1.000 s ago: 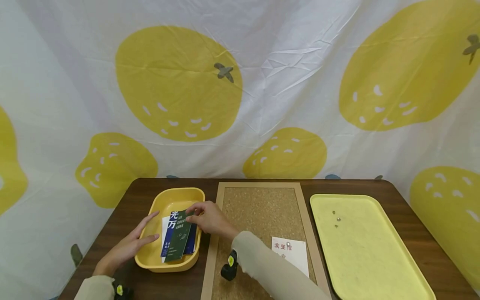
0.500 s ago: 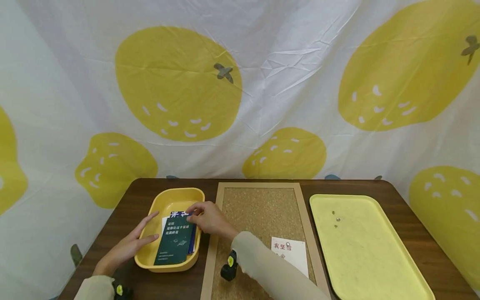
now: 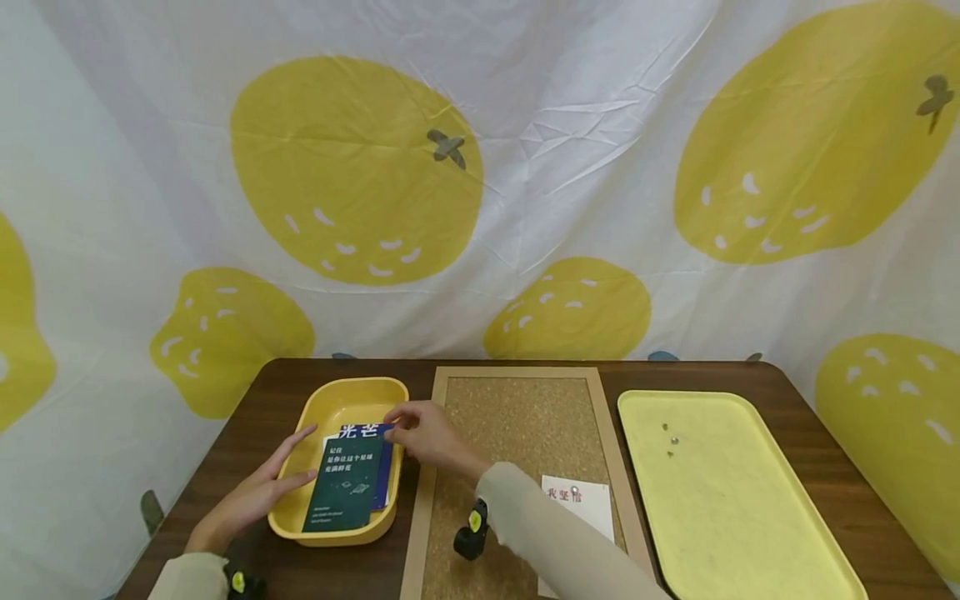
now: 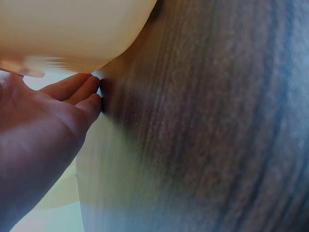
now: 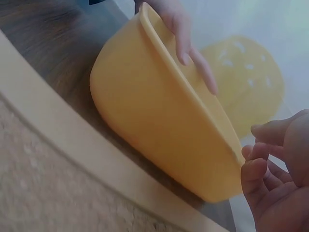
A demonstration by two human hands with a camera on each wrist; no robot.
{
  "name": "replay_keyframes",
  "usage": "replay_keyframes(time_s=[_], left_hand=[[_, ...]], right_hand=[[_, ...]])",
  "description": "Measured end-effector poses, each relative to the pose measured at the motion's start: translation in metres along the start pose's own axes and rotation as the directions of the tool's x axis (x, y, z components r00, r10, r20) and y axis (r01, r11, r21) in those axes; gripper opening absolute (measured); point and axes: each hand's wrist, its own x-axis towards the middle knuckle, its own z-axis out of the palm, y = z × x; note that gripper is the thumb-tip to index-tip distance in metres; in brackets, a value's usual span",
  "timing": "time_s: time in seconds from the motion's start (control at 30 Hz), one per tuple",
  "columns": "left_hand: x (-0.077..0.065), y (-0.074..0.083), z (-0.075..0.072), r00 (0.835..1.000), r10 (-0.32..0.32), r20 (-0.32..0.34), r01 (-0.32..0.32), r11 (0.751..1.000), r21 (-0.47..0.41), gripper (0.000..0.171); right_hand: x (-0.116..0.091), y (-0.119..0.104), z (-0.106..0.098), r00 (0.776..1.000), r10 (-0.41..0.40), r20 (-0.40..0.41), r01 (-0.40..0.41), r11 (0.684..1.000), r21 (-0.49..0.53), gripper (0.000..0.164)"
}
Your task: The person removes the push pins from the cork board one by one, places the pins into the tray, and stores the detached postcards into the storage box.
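Note:
A yellow plastic basin (image 3: 352,392) on the left of the table holds overlapping cards. On top lies a dark green card (image 3: 345,487) with white lettering, partly over a blue card (image 3: 381,483); a white edge shows beneath. My left hand (image 3: 251,500) is at the basin's left side, fingers straight, thumb and forefinger over the rim; other fingers lie along the outer wall in the left wrist view. My right hand (image 3: 431,437) is at the far right rim, its bent fingertips beside the blue card's corner. No card shows between them in the right wrist view.
A framed cork board (image 3: 517,417) lies mid-table, bearing a white card (image 3: 581,504) with red lettering and a pin; the right forearm crosses it. On the right stands a flat yellow tray (image 3: 735,492) with a few small pins (image 3: 674,440). A lemon-print curtain (image 3: 525,167) hangs behind.
The green card has slid left and down in the basin, uncovering more of the blue card's top. My right hand has shifted slightly right. The left hand has stayed in place.

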Motion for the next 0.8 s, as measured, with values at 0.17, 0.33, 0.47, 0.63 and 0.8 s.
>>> replay_keyframes(time_s=[0.17, 0.33, 0.47, 0.63, 0.8], left_hand=[[-0.001, 0.000, 0.000, 1.000, 0.001, -0.001, -0.001, 1.000, -0.012, 0.080], [-0.001, -0.001, 0.000, 1.000, 0.008, 0.001, -0.008, 1.000, -0.016, 0.079], [-0.001, 0.000, 0.000, 1.000, 0.018, 0.000, -0.018, 1.000, -0.011, 0.078], [-0.002, 0.000, 0.001, 1.000, 0.024, 0.000, -0.024, 1.000, -0.009, 0.077], [-0.002, -0.001, 0.002, 1.000, 0.026, -0.001, -0.026, 1.000, -0.011, 0.077]], right_hand=[[-0.005, 0.006, -0.012, 0.999, -0.050, -0.009, 0.050, 0.999, -0.010, 0.014], [-0.010, 0.015, -0.024, 0.995, -0.099, -0.010, 0.098, 0.992, -0.074, 0.014], [-0.015, 0.023, -0.034, 0.985, -0.172, -0.004, 0.169, 0.974, -0.153, 0.015], [-0.023, 0.031, -0.049, 0.979, -0.206, 0.004, 0.203, 0.958, -0.204, 0.013], [-0.030, 0.039, -0.060, 0.973, -0.229, 0.017, 0.227, 0.950, -0.212, 0.012]])
